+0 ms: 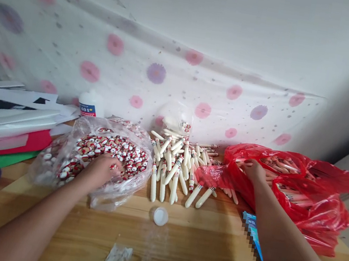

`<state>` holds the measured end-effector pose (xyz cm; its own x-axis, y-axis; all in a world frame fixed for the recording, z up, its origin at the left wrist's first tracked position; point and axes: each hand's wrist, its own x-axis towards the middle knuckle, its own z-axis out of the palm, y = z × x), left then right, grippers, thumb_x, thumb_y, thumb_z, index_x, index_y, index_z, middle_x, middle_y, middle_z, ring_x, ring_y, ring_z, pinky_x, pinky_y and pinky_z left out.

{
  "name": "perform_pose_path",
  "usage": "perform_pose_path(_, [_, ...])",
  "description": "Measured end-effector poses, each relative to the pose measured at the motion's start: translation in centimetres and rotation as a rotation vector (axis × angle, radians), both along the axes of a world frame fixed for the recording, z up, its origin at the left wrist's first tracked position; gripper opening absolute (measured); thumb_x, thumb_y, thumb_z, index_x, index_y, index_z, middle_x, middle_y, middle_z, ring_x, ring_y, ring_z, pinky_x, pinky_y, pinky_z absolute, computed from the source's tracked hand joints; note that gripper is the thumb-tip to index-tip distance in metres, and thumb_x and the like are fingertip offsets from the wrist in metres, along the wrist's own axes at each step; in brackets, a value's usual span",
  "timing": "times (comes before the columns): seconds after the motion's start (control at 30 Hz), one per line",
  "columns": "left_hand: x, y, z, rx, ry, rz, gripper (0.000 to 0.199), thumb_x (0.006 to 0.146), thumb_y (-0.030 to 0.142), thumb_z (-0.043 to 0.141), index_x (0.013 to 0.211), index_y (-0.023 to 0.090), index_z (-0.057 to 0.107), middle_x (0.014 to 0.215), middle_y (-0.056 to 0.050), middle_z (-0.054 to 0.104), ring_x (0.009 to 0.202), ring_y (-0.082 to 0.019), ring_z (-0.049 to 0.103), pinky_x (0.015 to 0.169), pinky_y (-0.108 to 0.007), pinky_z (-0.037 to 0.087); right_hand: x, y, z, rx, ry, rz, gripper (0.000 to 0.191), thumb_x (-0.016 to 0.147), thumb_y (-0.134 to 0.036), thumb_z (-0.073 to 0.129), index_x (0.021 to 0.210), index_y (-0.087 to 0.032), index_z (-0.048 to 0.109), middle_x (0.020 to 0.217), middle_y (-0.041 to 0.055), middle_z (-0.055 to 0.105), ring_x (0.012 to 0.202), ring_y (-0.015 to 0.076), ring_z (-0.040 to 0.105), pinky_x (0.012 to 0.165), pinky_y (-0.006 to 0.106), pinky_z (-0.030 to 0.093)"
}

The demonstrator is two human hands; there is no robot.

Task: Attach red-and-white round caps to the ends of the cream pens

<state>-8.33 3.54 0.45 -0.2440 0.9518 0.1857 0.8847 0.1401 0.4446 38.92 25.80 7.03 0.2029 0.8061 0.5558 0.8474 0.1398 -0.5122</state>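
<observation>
My left hand [101,173] is over a clear plastic bag [106,202] heaped with small round painted heads [134,154] in white, red and tan. Its fingers are curled together at the heap, with a bit of red and white at the fingertips. On the right, my right hand [255,171] reaches to the left part of a red plastic bag [320,215] holding many pale pens. Those fingers are bent together, and what is between them is not clear. Between the hands lies a pile of cream multicolour pens [174,172], several with rounded ends toward me.
A small white cap [161,216] and a torn scrap [116,257] lie on the wooden table [194,257]. A white bottle [90,104] stands behind the clear bag. Papers [14,114] are at left, a blue packet [253,231] by my right forearm. Flowered sheeting [177,73] covers the wall.
</observation>
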Motion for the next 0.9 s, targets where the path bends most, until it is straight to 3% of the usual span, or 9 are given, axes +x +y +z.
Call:
perform_pose_path(0.07, [0.4, -0.3, 0.8, 0.038, -0.053, 0.009, 0.021, 0.075, 0.036, 0.052, 0.074, 0.021, 0.067, 0.084, -0.004, 0.069, 0.083, -0.02, 0.06, 0.076, -0.026, 0.043, 0.7, -0.9, 0.8, 0.042, 0.05, -0.055, 0.011, 0.071, -0.019, 0.071, 0.07, -0.013, 0.063, 0.062, 0.011, 0.061, 0.056, 0.0158, 0.055, 0.057, 0.034, 0.038])
perform_pose_path(0.13, [1.1, -0.7, 1.4, 0.089, -0.124, 0.022, 0.028, 0.08, 0.043, 0.047, 0.075, 0.021, 0.064, 0.073, -0.001, 0.067, 0.07, -0.017, 0.057, 0.066, -0.025, 0.04, 0.5, -3.0, 1.8, 0.206, 0.204, -0.069, 0.014, 0.067, -0.02, 0.073, 0.073, -0.015, 0.062, 0.067, 0.0109, 0.062, 0.056, 0.0134, 0.053, 0.058, 0.033, 0.038])
perform_pose_path(0.23, [2.7, -1.2, 2.0, 0.116, -0.338, 0.006, 0.036, 0.083, 0.05, 0.042, 0.084, 0.02, 0.062, 0.053, 0.004, 0.055, 0.054, -0.014, 0.049, 0.055, -0.024, 0.034, -2.3, -8.3, 2.4, 0.373, 0.46, 0.179, 0.017, 0.067, -0.025, 0.074, 0.075, -0.017, 0.062, 0.068, 0.0071, 0.061, 0.055, 0.0105, 0.051, 0.055, 0.027, 0.039])
perform_pose_path(0.3, [4.0, -1.5, 2.0, 0.103, -0.535, -0.074, 0.037, 0.082, 0.05, 0.045, 0.09, 0.019, 0.062, 0.051, 0.005, 0.052, 0.052, -0.014, 0.049, 0.053, -0.024, 0.035, -5.3, -12.2, 1.8, 0.267, 0.465, 0.454, 0.016, 0.071, -0.031, 0.07, 0.076, -0.017, 0.063, 0.064, 0.0026, 0.058, 0.052, 0.01, 0.048, 0.05, 0.025, 0.037])
perform_pose_path(0.37, [5.4, -1.7, 1.8, 0.087, -0.7, -0.168, 0.035, 0.079, 0.048, 0.051, 0.093, 0.018, 0.06, 0.058, 0.004, 0.057, 0.059, -0.014, 0.055, 0.059, -0.025, 0.04, -8.5, -15.6, 0.4, -0.002, 0.353, 0.682, 0.017, 0.068, -0.032, 0.071, 0.074, -0.017, 0.063, 0.059, -0.0007, 0.055, 0.049, 0.0099, 0.046, 0.045, 0.022, 0.035])
perform_pose_path(0.47, [7.1, -2.1, 1.4, 0.053, -0.876, -0.273, 0.03, 0.074, 0.043, 0.061, 0.09, 0.018, 0.057, 0.069, 0.001, 0.063, 0.069, -0.016, 0.062, 0.069, -0.028, 0.046, -11.8, -18.8, -2.2, -0.269, 0.21, 0.832, 0.018, 0.069, -0.033, 0.069, 0.071, -0.017, 0.062, 0.052, -0.0036, 0.049, 0.046, 0.0081, 0.039, 0.043, 0.021, 0.029])
perform_pose_path(0.6, [8.4, -2.8, 1.6, -0.002, -1.019, -0.396, 0.03, 0.073, 0.042, 0.064, 0.085, 0.017, 0.054, 0.078, -0.002, 0.067, 0.076, -0.017, 0.065, 0.072, -0.03, 0.049, -12.8, -19.9, -4.7, -0.36, 0.096, 0.852, 0.017, 0.076, -0.033, 0.065, 0.073, -0.017, 0.061, 0.053, -0.0038, 0.05, 0.047, 0.0082, 0.039, 0.045, 0.021, 0.031])
perform_pose_path(0.8, [8.4, -3.2, 2.3, 0.113, -0.708, -0.354, 0.03, 0.076, 0.047, 0.061, 0.08, 0.017, 0.063, 0.072, 0.0, 0.061, 0.069, -0.013, 0.054, 0.063, -0.024, 0.042, -14.3, -20.0, -5.0, -0.307, 0.088, 0.926, 0.019, 0.082, -0.034, 0.06, 0.073, -0.017, 0.06, 0.064, 0.0011, 0.062, 0.057, 0.0118, 0.053, 0.053, 0.023, 0.039])
perform_pose_path(0.9, [8.3, -2.9, 2.1, 0.078, -0.744, -0.346, 0.032, 0.072, 0.048, 0.063, 0.078, 0.017, 0.063, 0.066, 0.001, 0.059, 0.063, -0.012, 0.051, 0.061, -0.024, 0.041, -15.9, -19.9, -5.3, -0.312, 0.05, 0.973, 0.02, 0.081, -0.032, 0.061, 0.068, -0.017, 0.059, 0.061, 0.0004, 0.059, 0.055, 0.0113, 0.051, 0.052, 0.023, 0.037])
